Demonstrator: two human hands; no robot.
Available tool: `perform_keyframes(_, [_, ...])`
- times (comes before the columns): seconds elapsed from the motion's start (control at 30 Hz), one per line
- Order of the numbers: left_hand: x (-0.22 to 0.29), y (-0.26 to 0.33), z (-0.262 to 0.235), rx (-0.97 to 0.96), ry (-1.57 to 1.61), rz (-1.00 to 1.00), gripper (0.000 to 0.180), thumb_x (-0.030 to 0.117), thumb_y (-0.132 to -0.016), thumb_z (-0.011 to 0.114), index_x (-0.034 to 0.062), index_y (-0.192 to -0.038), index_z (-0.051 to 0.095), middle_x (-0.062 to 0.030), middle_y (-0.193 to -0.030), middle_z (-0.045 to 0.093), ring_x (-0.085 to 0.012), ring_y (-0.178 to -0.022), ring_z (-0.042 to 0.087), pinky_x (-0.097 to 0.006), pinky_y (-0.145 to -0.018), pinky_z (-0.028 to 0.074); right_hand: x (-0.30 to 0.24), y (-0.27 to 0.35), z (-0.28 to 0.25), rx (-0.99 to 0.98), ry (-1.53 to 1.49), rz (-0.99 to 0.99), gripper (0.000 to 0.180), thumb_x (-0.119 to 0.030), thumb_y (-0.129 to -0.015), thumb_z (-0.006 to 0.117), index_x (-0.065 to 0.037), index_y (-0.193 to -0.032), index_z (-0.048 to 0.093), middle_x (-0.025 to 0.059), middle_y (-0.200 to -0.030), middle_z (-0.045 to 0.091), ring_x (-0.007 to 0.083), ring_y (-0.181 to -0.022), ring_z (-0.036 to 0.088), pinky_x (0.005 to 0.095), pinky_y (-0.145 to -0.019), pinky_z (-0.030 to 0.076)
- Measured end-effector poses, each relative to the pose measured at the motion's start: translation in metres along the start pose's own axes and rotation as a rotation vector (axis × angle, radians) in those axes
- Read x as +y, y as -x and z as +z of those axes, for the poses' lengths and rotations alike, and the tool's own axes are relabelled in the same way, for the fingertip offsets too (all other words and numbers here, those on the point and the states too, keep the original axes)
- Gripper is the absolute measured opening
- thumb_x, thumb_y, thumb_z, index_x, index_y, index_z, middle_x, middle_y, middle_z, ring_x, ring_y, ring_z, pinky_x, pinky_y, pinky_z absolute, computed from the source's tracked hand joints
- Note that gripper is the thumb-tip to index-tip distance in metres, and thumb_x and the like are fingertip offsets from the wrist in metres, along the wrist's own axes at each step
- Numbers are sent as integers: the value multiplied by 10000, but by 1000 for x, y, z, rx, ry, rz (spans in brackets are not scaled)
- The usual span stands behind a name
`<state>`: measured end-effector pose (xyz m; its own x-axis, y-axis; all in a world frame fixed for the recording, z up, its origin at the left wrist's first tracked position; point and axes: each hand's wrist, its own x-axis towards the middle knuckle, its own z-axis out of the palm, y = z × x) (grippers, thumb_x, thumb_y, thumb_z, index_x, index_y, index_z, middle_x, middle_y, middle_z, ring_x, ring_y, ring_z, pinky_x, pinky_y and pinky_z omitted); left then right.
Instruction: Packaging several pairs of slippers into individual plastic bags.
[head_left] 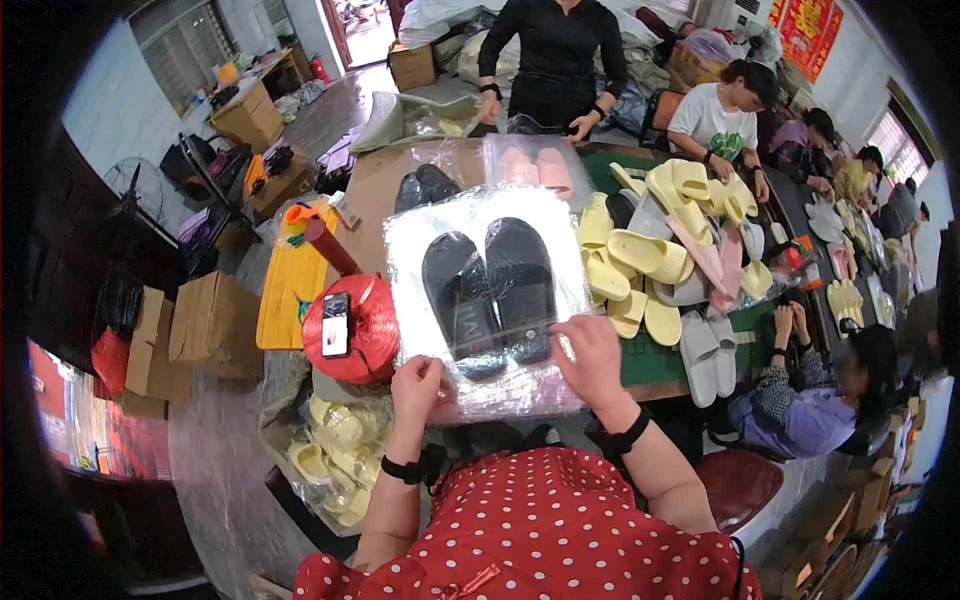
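Observation:
A pair of black slide slippers lies side by side on the table in front of me, under shiny clear plastic. The clear plastic bag spreads flat around them on a stack of similar film. At its near left corner, my left hand is closed, pinching the bag's edge. My right hand pinches the bag near its right edge, beside the heel of the right slipper. Left of the bag sits a roll of red plastic twine with a phone on it.
A heap of yellow, grey and pink slippers covers the table's right side. Bagged pink slippers and black slippers lie beyond. A yellow stool and bagged yellow slippers are at left. Co-workers stand or sit around the tables.

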<state>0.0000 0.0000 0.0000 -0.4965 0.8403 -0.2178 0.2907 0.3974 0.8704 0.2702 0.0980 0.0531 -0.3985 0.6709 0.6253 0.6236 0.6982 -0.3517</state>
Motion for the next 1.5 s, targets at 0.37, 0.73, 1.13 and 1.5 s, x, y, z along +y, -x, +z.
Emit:
perform_keyframes(0.37, [27,10,2,201,-343,195,759,436,-720,814,-9,-1258,516,-168,-981,615,-313,-894,608,-414,-795,485,8,22,44,-299,-89,308,393,-297,-802,739,-107,-1102,570,106,-999,572,309,-982,553,409,-847,469])
perform_keyframes(0.73, [39,-11,13,-296,422,4,326,103,-871,698,-34,-1159,634,-17,-1016,670,-114,-843,596,-263,-756,480,14,34,51,-218,-115,322,390,-289,-805,734,-100,-1105,574,103,-983,565,308,-982,547,416,-858,463])
perform_keyframes(1.13, [49,15,18,-355,779,115,437,63,-859,591,-45,-1278,532,-119,-1164,642,-219,-1029,627,-340,-902,496,-1,29,10,89,-88,371,994,-305,-703,843,-20,-1460,266,219,-1373,421,406,-1274,376,496,-1085,315])
perform_keyframes(1.5, [86,49,10,-573,1153,89,508,109,-836,578,-47,-1311,486,-148,-1240,612,-289,-1111,615,-428,-983,486,-18,16,-23,-7,-1055,548,630,-149,-806,771,49,-1287,414,132,-1212,567,193,-1106,566,367,-944,466])
